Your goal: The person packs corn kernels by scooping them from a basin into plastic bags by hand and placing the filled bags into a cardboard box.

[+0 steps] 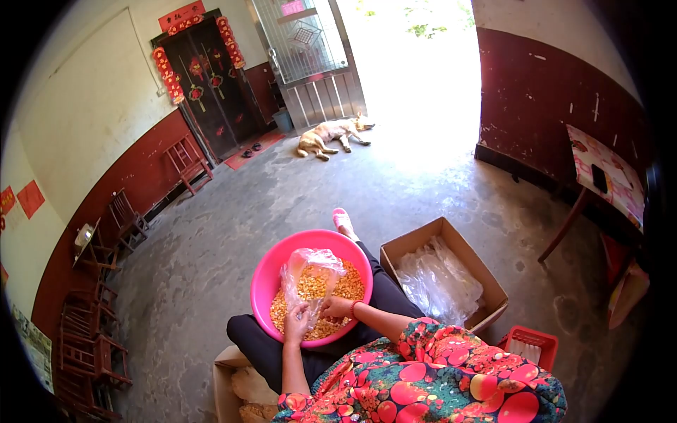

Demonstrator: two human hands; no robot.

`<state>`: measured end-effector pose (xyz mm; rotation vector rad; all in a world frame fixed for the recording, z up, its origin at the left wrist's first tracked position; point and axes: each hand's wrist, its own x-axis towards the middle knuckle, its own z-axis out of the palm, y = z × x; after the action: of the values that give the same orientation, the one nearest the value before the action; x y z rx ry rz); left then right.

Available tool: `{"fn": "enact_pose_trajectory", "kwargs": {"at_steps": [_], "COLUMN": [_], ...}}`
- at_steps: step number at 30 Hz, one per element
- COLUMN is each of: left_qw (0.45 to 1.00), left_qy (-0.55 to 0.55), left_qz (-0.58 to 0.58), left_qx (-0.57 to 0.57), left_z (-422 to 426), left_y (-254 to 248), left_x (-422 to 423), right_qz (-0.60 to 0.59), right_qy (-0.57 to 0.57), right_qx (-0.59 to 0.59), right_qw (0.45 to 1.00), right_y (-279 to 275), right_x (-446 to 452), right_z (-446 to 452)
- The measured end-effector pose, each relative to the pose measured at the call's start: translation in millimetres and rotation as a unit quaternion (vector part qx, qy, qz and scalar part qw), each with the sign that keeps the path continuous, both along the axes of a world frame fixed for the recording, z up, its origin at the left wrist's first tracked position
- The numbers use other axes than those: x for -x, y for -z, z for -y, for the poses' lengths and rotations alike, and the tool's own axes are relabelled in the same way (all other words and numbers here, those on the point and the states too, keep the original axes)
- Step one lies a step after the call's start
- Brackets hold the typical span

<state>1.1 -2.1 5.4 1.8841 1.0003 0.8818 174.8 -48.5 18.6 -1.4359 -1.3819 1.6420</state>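
A pink basin (262,277) full of yellow corn kernels (349,285) rests on my lap, between my legs. Over the kernels lies a clear plastic bag (289,276), its far end puffed up; yellow shows through it, though I cannot tell how much is inside. My left hand (296,324) pinches the near edge of the bag. From the right, my right hand (338,308), with a red band at the wrist, grips the bag's near edge too, its fingertips partly hidden.
Right of my leg stands an open cardboard box (493,307) of clear plastic bags (441,282). Nearby is a red basket (544,340). Another box (224,381) sits at my left. A dog (331,136) lies by the open door; wooden chairs (95,345) line the left wall.
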Motion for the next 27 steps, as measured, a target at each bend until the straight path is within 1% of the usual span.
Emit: {"fn": "enact_pose_trajectory", "kwargs": {"at_steps": [3, 8, 14, 21, 24, 27], "left_qw": [1.0, 1.0, 1.0, 1.0, 1.0, 1.0], "left_qy": [-0.013, -0.006, -0.015, -0.019, -0.018, 0.002], "left_qz": [0.008, -0.013, 0.011, 0.001, 0.002, -0.001], "left_qx": [-0.002, 0.002, 0.004, 0.009, 0.021, -0.011], "left_z": [-0.1, -0.6, -0.6, 0.7, -3.7, -6.5], "left_y": [0.2, 0.0, 2.6, 0.5, 7.5, 12.8], "left_x": [-0.9, -0.2, -0.5, -0.6, 0.7, 1.6], "right_qz": [0.002, -0.01, -0.025, -0.023, -0.056, -0.067], "right_qy": [0.009, -0.001, 0.001, 0.004, 0.0, -0.013], "right_qx": [-0.001, 0.009, 0.006, -0.001, 0.001, 0.004], "right_qw": [1.0, 1.0, 1.0, 1.0, 0.998, 0.998], "right_y": [0.0, -0.8, 2.5, 2.2, 3.5, 5.3], "right_x": [0.2, -0.4, -0.1, -1.0, -2.3, -2.8], "right_z": [0.3, -0.2, -1.3, -0.3, 0.5, -0.3]}}
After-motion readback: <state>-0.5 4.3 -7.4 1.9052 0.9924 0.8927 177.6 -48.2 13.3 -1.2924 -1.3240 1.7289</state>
